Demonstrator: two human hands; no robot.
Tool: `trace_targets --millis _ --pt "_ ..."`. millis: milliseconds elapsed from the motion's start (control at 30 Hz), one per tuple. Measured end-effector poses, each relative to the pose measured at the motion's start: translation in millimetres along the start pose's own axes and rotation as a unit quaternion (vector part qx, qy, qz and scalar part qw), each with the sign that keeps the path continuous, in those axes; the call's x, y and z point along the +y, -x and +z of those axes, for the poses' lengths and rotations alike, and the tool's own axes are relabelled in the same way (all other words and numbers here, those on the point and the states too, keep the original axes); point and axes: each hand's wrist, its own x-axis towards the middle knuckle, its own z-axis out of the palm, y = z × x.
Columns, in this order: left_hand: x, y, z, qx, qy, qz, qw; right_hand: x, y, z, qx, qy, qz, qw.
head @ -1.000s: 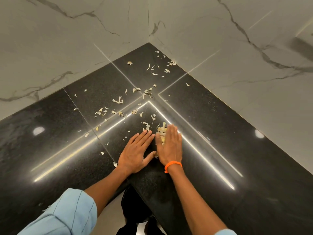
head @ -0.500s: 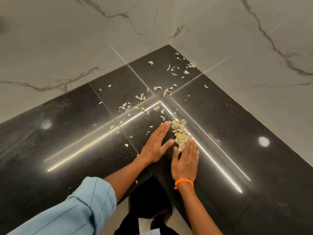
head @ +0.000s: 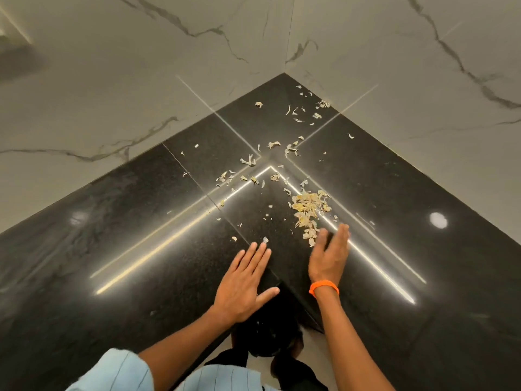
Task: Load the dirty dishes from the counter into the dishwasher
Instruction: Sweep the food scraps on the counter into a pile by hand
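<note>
Both hands pulled back toward the counter's inner corner since the earlier frames, leaving the scraps heaped.

I see my left hand [head: 244, 280] flat and empty on the glossy black granite counter [head: 112, 249]; my right hand [head: 328, 256], fingers straight, edges the pile of pale, dry peel scraps [head: 308, 210]. No dishes in view. Scraps look feather-light and brittle; I'd sweep them, not pinch.
</note>
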Motion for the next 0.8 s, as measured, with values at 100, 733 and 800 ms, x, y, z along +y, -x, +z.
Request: trace_targets --millis 100,733,800 --pt "-0.7 -32.4 -2.2 0.005 -0.002 0.005 1.000 43.4 21.5 -29.9 0.054 0.111 0.037 0.992" --pt "-138.2 -28.4 -37.4 0.120 0.089 -0.229 0.962 -66.1 32.3 64.8 -0.126 0.125 -0.183 0.967" --pt "-154.6 -1.8 -32.9 0.132 0.089 -0.267 0.950 -70.0 62.8 60.4 -0.190 0.122 -0.294 0.929"
